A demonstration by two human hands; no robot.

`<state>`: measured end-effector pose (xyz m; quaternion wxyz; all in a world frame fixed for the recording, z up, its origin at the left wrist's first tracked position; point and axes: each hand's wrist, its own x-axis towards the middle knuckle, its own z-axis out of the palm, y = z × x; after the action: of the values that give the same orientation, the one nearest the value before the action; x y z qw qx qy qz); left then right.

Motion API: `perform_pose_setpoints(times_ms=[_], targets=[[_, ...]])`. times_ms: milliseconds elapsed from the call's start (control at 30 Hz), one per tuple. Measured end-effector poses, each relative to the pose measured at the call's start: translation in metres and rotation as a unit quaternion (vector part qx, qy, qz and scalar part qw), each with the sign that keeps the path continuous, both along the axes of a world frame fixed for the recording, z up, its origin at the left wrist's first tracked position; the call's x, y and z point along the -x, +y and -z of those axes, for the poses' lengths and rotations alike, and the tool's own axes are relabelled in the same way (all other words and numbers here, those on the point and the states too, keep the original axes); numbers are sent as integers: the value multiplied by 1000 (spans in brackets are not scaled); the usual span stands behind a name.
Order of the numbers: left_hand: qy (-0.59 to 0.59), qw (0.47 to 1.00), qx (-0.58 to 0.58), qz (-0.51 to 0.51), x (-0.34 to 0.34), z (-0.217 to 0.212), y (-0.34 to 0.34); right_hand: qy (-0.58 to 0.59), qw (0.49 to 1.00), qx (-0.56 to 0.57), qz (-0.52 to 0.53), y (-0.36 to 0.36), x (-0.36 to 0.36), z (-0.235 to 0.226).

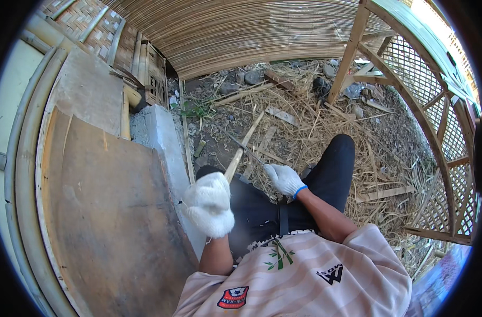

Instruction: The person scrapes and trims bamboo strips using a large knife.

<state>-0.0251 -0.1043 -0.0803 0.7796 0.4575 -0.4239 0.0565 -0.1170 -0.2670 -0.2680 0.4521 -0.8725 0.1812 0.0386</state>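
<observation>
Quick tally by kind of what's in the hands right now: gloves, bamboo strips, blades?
White gloves: 2, on the left hand and the right hand
Bamboo strip: 1, held in the left hand
Blade: 1, thin and dark, held in the right hand
Total: 4

Thick white knitted cotton gloves, matt and nubbly, on both hands: left hand (209,203), right hand (284,178), the right with a blue cuff edge. Pale split bamboo strip (240,150), smooth and dry-looking, in the left. Thin dark metal blade (243,148), dull, barely glinting, in the right. Weathered brown wooden board (109,211), matt, scuffed, with a lighter raw edge. Rough grey concrete block (164,137), grainy. Woven split-bamboo wall panel (235,31), ribbed and matt. Pale bamboo lattice frame (431,95), bare and unvarnished. Dry yellow straw and shavings (304,121) over coarse dirt. Black matt cloth trousers (330,169); pink striped smooth synthetic jersey (304,280).
</observation>
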Motion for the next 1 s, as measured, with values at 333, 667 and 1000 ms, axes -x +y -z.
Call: perform_pose_setpoints(times_ms=[333,667,1000], targets=[[-20,998,-58,14,8,-8,-5,-9,999,-4,51,-5,8,29],[27,998,-23,-50,14,8,8,-30,997,50,41,0,4,31],[82,997,-2,-17,17,14,17,44,996,73,41,-9,13,80]])
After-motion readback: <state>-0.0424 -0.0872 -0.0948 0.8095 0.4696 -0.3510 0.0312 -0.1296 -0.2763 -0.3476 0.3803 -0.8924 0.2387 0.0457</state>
